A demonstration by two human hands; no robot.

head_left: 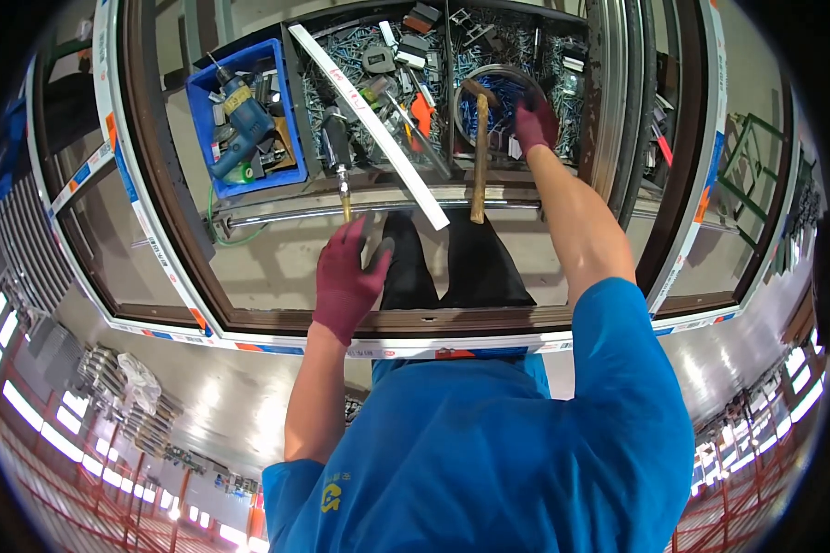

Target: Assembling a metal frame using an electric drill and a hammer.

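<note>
My left hand [349, 281], in a maroon glove with grey fingertips, is held over the frame's near side. Its thumb stands apart from the fingers, and nothing shows in it. Just beyond its fingertips is the brass tip of a black-handled tool [337, 147]. My right hand [537, 124], gloved alike, reaches into the right side of a round metal bowl [458, 115] of screws. Its dark fingertips blend with the contents, so its grip is hidden. A hammer [480, 170] with a wooden handle rests across the bowl's left part, its handle pointing toward me.
Black trays hold loose screws [341, 55], a tape measure [377, 60] and an orange-handled tool [420, 115]. A white strip [369, 124] lies slanted across them. At left, a blue bin [302, 138] contains a power drill [242, 115]. A brown frame [415, 319] surrounds my work area.
</note>
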